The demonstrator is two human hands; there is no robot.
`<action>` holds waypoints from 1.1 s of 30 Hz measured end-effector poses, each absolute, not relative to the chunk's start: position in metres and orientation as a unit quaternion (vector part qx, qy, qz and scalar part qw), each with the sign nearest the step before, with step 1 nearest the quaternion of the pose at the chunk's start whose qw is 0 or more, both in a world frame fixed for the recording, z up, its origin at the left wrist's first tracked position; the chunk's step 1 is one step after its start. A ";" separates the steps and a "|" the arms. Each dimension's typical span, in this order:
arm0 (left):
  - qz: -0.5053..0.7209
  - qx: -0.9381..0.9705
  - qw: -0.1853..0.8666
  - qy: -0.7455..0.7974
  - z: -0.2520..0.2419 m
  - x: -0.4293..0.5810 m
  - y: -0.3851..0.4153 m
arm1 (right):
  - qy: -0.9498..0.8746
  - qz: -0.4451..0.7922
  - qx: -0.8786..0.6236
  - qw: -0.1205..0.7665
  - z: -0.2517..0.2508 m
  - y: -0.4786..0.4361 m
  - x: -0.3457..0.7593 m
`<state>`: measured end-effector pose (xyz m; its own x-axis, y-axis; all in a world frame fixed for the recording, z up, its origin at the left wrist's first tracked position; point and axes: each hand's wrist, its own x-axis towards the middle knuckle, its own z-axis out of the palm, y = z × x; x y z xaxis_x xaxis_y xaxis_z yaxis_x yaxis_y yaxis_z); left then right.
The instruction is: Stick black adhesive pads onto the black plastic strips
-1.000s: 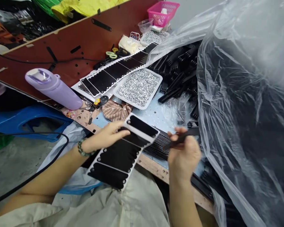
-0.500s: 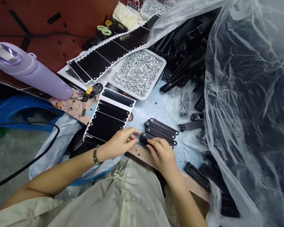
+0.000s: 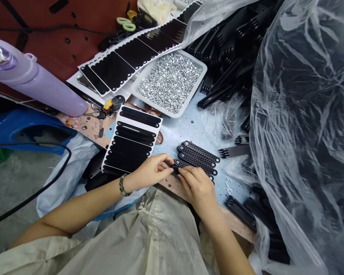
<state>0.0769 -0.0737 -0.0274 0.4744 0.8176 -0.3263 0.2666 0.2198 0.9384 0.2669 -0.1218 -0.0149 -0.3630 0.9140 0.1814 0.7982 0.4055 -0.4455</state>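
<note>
While the right hand (image 3: 200,188) pinches a black strip (image 3: 176,168), its end lies beside the half-curled, empty left hand (image 3: 149,172).

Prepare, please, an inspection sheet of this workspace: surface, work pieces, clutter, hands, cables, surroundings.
Surface: light-blue tabletop with wooden edge; loose metal bits lie right of the hands.
Work pieces: textured black strips lie side by side; white sheet bearing smooth black strips lies left of them.
Clutter: tray of small metal parts, purple bottle, keys.
Hands: right hand at the nearest textured strips; left hand near their left ends, contact unclear.
Cables: black cable at left; thin cable across the red-brown board.
Surroundings: clear plastic at right, blue plastic stool at left.
</note>
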 end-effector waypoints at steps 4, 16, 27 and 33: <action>0.214 0.573 0.628 0.482 -0.027 0.086 -0.074 | -0.815 0.134 -0.540 0.165 -0.010 -0.123 0.265; 0.248 0.575 0.637 0.450 -0.036 0.089 -0.081 | -0.695 0.230 -0.652 0.198 -0.007 -0.146 0.286; 0.222 0.608 0.585 0.488 -0.034 0.094 -0.080 | -0.659 0.295 -0.649 0.240 -0.007 -0.140 0.291; 0.221 0.613 0.582 0.486 -0.037 0.093 -0.079 | -0.657 0.256 -0.690 0.165 -0.002 -0.141 0.284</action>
